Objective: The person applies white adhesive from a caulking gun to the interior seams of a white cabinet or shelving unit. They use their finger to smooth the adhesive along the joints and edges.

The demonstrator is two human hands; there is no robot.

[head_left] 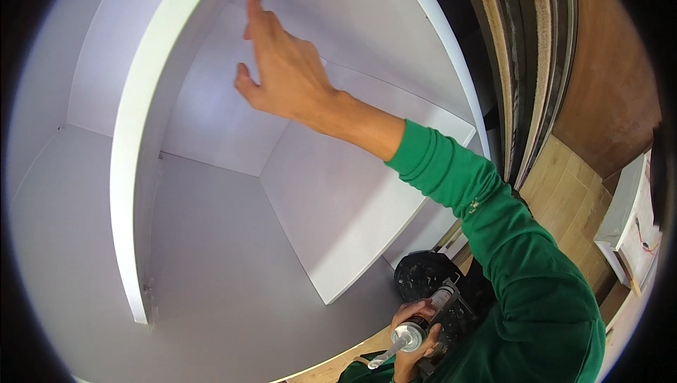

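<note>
My right arm, in a green sleeve, reaches up and left across the view. My right hand (293,69) is raised in front of the pale cabinet's inner panels. Its index finger is stretched out and the thumb stands apart, with nothing in the hand. Low in the view, my left hand (429,342) is wrapped round a caulking gun (443,297). The gun carries a sealant cartridge, and its translucent nozzle (390,352) points down and left. The gun's rear end is partly hidden by my body and dark clothing.
A vertical divider (125,171) with a white edge stands at left. A pale shelf board (352,200) lies under my right forearm. To the right are dark panels with padded edges (539,52), a brown board (606,66), wooden flooring (564,186) and a white box-like piece (627,207).
</note>
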